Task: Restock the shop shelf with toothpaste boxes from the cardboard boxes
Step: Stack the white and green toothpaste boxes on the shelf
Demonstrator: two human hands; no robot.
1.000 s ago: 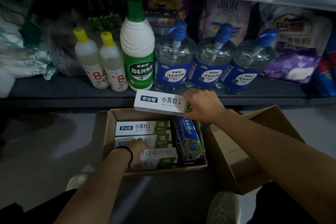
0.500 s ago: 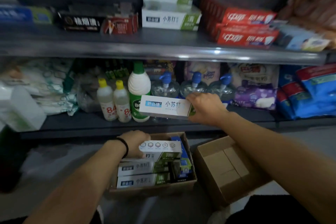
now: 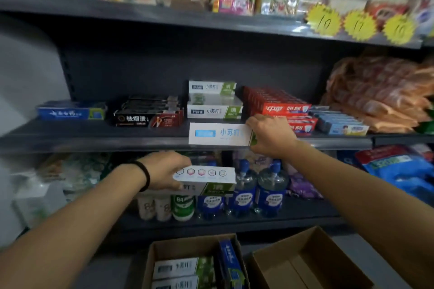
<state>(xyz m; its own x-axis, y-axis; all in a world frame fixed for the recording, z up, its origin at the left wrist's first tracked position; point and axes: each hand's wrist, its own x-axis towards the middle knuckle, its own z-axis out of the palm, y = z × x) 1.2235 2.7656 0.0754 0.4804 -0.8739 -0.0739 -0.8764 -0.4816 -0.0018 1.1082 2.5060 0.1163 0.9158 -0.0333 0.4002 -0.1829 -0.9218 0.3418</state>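
My right hand (image 3: 272,136) grips the right end of a white and green toothpaste box (image 3: 218,134), held level at the front edge of the middle shelf (image 3: 94,139). Just behind it on that shelf stands a small stack of matching white and green boxes (image 3: 213,103). My left hand (image 3: 164,170) grips a second white toothpaste box (image 3: 206,179) lower down, in front of the bottle shelf. The open cardboard box (image 3: 155,253) on the floor below holds more white and green boxes and a blue one.
On the middle shelf lie a blue toothpaste box (image 3: 70,112), black boxes (image 3: 148,114), red boxes (image 3: 279,105) and light blue boxes (image 3: 340,124). Blue-capped bottles (image 3: 270,185) stand on the lower shelf. A second cardboard box (image 3: 305,263) stands open at the right.
Both hands have risen with their boxes. The right one went from the bottle shelf up to the toothpaste shelf. The left lifted its box out of the cardboard box.
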